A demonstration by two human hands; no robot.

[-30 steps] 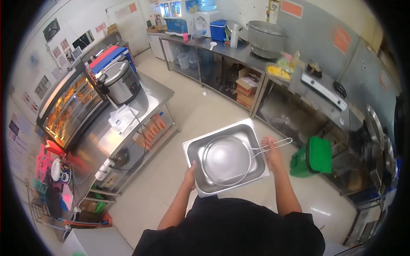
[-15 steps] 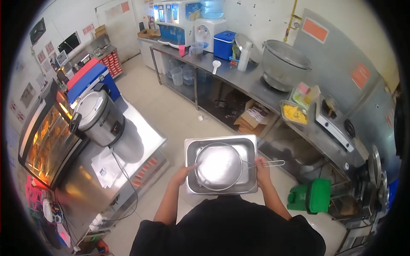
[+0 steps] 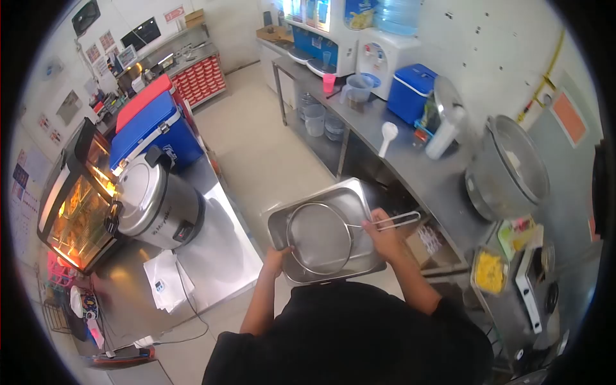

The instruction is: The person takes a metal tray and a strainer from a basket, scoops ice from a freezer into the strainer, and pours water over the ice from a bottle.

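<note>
Strainer (image 3: 319,239) in pan (image 3: 350,199), blurred cooker lettering (image 3: 163,222)

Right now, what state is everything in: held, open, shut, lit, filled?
Metal pan: held, tilted view, open-topped.
Strainer: over the pan, handle past its right rim.
Left hand: gripping the pan's left side.
Right hand: closed around the strainer's handle.
Rice cooker: lid shut.
Display case: lit.
Pink cup: upright.
White ladle: lying on the counter.
</note>
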